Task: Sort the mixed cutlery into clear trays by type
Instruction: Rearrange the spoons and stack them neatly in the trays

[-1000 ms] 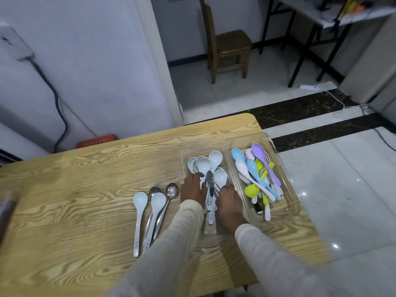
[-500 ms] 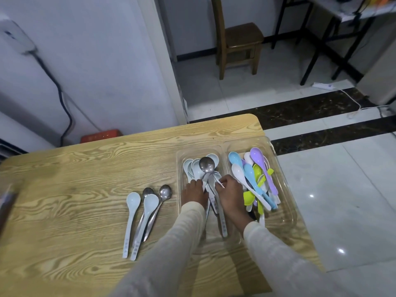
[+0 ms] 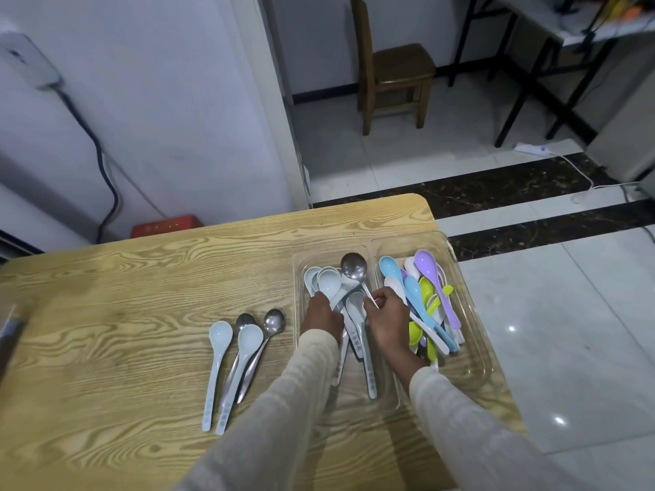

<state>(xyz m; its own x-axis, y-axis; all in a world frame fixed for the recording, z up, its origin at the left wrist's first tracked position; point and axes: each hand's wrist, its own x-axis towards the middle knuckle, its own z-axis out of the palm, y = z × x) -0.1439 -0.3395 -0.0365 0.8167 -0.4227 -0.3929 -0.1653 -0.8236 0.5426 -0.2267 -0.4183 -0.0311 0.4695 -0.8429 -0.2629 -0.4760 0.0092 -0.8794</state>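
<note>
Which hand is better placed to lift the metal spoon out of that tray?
Probably the right hand: its fingers pinch the handle of the metal spoon; the left hand rests on pale spoons.

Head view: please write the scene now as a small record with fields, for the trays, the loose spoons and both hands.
first tray: clear, holds pale spoons and one metal spoon
second tray: clear, to its right, holds coloured spoons
loose spoons: two pale, two metal, on table left of trays
left hand: on pale spoons, grip unclear
right hand: pinches metal spoon handle
</note>
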